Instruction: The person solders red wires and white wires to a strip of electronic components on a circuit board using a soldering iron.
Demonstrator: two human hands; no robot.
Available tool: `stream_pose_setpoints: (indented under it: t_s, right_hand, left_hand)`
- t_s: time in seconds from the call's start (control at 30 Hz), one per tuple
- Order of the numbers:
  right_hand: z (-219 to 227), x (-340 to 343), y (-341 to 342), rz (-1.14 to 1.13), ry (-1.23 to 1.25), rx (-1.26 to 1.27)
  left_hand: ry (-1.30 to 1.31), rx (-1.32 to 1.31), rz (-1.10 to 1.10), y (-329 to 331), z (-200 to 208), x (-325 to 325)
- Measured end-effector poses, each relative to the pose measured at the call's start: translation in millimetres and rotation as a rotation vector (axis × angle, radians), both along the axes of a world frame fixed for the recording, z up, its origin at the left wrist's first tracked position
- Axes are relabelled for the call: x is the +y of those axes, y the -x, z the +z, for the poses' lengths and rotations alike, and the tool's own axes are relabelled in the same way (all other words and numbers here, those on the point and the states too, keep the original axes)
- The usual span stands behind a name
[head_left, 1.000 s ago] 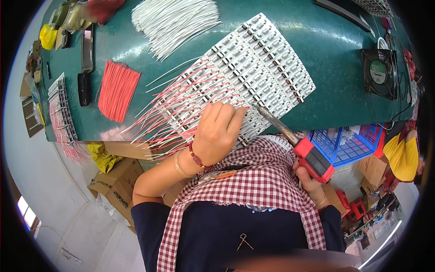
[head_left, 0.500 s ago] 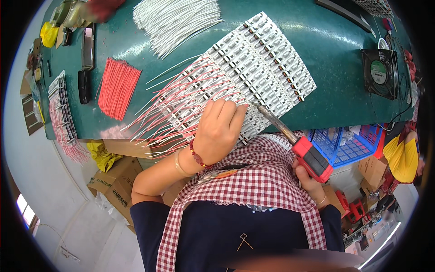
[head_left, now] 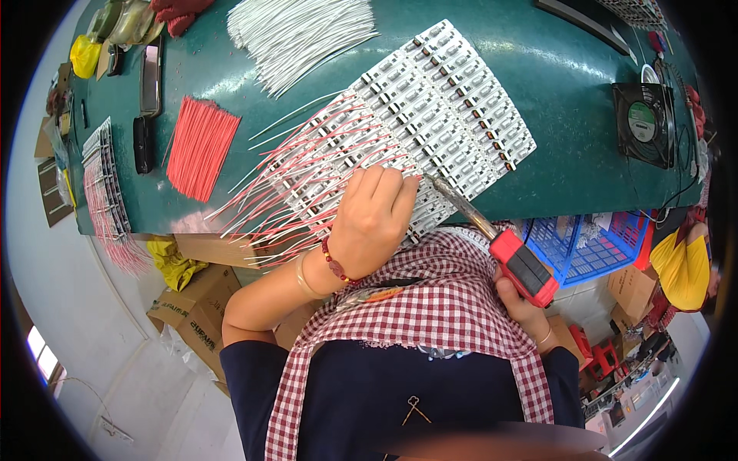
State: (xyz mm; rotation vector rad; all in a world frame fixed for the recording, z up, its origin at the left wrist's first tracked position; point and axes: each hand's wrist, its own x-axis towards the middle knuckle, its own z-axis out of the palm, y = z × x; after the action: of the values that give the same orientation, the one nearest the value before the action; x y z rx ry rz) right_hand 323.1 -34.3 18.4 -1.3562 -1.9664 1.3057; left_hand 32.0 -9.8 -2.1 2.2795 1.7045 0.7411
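Note:
A white panel of small circuit boards [head_left: 461, 100] lies tilted at the table's front edge, with rows of dark and metallic parts. Red and white wires [head_left: 307, 161] fan out from its left half. Over the panel's near part, my left hand [head_left: 373, 215] is closed, thumb and forefinger pinched close to the boards; what they pinch is hidden. My right hand [head_left: 519, 303] grips a soldering iron [head_left: 524, 267] with a red and black handle. Its metal tip points up and left, at the boards just right of my left fingertips.
Bundles of white wires [head_left: 300, 38] and red wires [head_left: 201, 150] lie on the green table [head_left: 569, 84]. Another wired panel [head_left: 106, 184] sits at the left edge. A black fan [head_left: 644, 125] stands at right. Below the table are a blue basket [head_left: 588, 250] and cardboard boxes [head_left: 196, 307].
The soldering iron's handle has shifted slightly left and up, its tip staying near my left fingertips. My left hand has barely moved. A red thing at the far left, blurred before, is now sharp.

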Motion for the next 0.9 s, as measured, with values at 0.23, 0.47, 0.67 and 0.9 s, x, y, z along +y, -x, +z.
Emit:
stream_pose_setpoints:
  t_s: [0.23,0.47,0.67,0.9]
  right_hand:
    - [-1.6,-3.6,-4.5,-0.015,0.016,0.038]
    - [-1.4,-3.7,-1.9,-0.029,0.011,0.041]
    - [-1.2,-0.1,1.9,-0.01,-0.036,0.019]
    - [1.0,-0.9,-3.1,0.01,-0.054,0.012]
  left_hand:
    - [-0.003,-0.004,0.007,-0.6,1.3,1.1]
    - [-0.008,0.001,0.023,-2.0,0.3,1.1]
    - [-0.01,-0.005,0.029,-2.5,0.2,1.9]
    - [0.0,-0.002,0.027,-2.7,2.0,2.1]
